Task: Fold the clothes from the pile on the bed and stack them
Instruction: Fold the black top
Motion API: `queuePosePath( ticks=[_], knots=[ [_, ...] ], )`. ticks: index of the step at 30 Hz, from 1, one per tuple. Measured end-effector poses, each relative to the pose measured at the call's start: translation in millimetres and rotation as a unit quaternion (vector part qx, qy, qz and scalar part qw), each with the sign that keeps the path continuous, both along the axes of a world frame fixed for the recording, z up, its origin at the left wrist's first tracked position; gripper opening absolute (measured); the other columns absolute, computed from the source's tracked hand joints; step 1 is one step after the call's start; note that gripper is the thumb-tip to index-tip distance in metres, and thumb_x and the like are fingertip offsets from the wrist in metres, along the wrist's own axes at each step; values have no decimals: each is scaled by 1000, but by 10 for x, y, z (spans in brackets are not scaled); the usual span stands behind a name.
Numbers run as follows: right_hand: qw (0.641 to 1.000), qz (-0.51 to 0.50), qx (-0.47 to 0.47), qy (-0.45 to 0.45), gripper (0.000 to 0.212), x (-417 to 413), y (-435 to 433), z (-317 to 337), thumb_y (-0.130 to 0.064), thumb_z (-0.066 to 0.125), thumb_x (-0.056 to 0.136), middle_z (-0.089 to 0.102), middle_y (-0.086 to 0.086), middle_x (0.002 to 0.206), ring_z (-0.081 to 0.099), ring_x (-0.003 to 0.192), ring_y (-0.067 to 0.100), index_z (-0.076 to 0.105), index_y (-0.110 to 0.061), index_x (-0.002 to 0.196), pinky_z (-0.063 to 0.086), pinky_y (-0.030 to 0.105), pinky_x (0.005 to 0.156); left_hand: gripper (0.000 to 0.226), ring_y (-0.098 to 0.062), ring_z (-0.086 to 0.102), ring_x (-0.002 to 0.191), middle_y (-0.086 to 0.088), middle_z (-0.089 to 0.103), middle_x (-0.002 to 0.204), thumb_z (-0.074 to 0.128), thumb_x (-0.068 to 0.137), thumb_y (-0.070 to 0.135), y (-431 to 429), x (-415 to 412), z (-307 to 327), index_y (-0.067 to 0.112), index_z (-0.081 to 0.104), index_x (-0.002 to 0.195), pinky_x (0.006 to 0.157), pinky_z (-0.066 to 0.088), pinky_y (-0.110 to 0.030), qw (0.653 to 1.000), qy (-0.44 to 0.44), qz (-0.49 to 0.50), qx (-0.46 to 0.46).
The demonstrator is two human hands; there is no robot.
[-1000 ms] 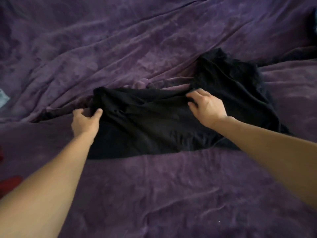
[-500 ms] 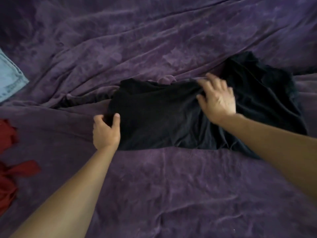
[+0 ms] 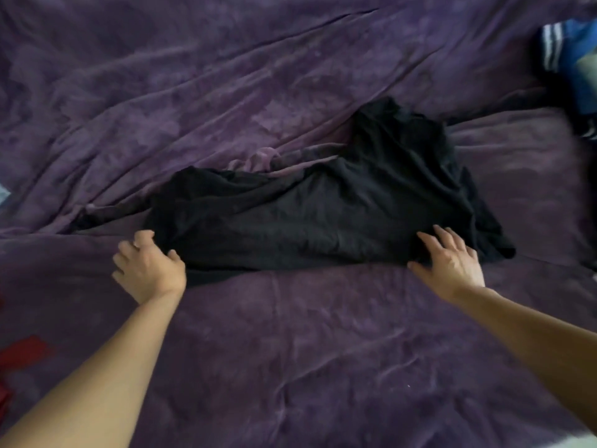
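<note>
A black garment (image 3: 323, 215) lies crumpled across the middle of the purple bed cover (image 3: 290, 350), with one bunched end reaching up to the right. My left hand (image 3: 150, 270) is at its near left corner, fingers curled and pinching the black cloth. At the near right edge, my right hand (image 3: 450, 263) rests with fingers spread flat on the fabric, thumb at the hem.
Blue clothing with white stripes (image 3: 568, 50) lies at the far right edge. Red cloth (image 3: 19, 354) shows at the lower left edge, and a pale blue scrap (image 3: 3, 194) at the left edge. The cover is wrinkled all over.
Both hands have come from the garment's far edge to its near edge. My right hand went from gripping the top to lying flat at the lower right. The view shifted.
</note>
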State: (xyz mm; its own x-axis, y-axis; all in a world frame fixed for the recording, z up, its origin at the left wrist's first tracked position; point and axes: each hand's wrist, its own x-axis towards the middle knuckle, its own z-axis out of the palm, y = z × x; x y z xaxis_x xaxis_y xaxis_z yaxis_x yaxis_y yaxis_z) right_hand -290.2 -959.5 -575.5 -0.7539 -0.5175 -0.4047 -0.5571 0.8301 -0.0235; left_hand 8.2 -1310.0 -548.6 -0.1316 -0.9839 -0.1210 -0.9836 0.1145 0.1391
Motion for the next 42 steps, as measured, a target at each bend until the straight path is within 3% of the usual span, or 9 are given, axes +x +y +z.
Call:
queuePosePath(
  ticks=[10, 15, 19, 23, 26, 30, 35, 38, 42],
  knots=[
    [891, -415, -170, -71, 104, -831, 438, 209, -60, 73, 72, 33, 9, 151, 36, 136, 32, 20, -18, 150, 33, 43, 111, 43, -33, 58, 99, -12, 59, 112, 82, 64, 17, 1549, -1216, -180, 16, 68, 104, 77, 50, -44, 877, -3, -479, 45],
    [851, -427, -281, -121, 19, -1099, 425, 118, -31, 73, 83, 68, 6, 92, 65, 92, 25, 68, -15, 92, 53, 34, 78, 69, -33, 40, 127, -14, 43, 139, 76, 74, 30, 1630, -1388, -355, 21, 45, 136, 96, 37, -45, 876, -129, -463, 33],
    [822, -493, -264, -107, 11, -1384, 1007, 200, -22, 72, 84, 70, 11, 92, 65, 80, 26, 72, -12, 89, 55, 37, 79, 61, -26, 36, 128, -6, 35, 141, 61, 88, 32, 1544, -1503, -334, 27, 35, 143, 101, 33, -39, 859, -159, -482, 66],
    [920, -383, -76, -43, 33, -1443, 1095, 303, -30, 67, 86, 66, 13, 113, 61, 105, 33, 65, -18, 116, 50, 39, 88, 67, -24, 34, 128, -4, 32, 140, 59, 86, 39, 1647, -1627, -325, 27, 30, 145, 104, 32, -37, 841, -171, -496, 128],
    [957, -260, -125, 36, 45, -1538, 642, 416, -35, 63, 84, 56, 12, 124, 51, 117, 35, 55, -21, 126, 44, 43, 95, 80, -23, 32, 131, -3, 31, 142, 55, 80, 57, 1709, -1734, -280, 30, 22, 148, 106, 29, -38, 848, -136, -488, 157],
    [954, -193, -230, 0, 55, -1804, -300, 404, -51, 62, 83, 55, 9, 127, 51, 119, 32, 53, -16, 125, 43, 44, 98, 77, -19, 34, 132, 0, 33, 145, 38, 84, 67, 1704, -1840, -253, 31, 21, 149, 107, 31, -38, 863, -50, -471, 175],
    [947, -244, -162, -132, 75, -2106, -1139, 198, -49, 78, 73, 53, 11, 129, 53, 117, 30, 47, -8, 127, 45, 37, 92, 64, -19, 41, 126, 2, 39, 139, 48, 92, 51, 1578, -2004, -281, 33, 24, 148, 99, 40, -37, 888, 14, -375, 266],
    [913, -279, -270, -128, 50, -2203, -1165, 221, -35, 78, 75, 61, 6, 115, 60, 105, 23, 58, -12, 115, 48, 29, 83, 61, -19, 50, 112, 0, 45, 127, 49, 95, 41, 1536, -2136, -212, 38, 20, 148, 89, 47, -37, 881, 27, -386, 272],
    [907, -92, -409, 37, 18, -1966, -820, 584, -21, 63, 81, 59, 6, 95, 55, 91, 24, 58, -11, 95, 40, 32, 74, 63, -20, 58, 99, -2, 58, 111, 48, 96, 32, 1480, -2431, -183, 43, 15, 148, 94, 45, -38, 874, 66, -344, 338]
  ],
)
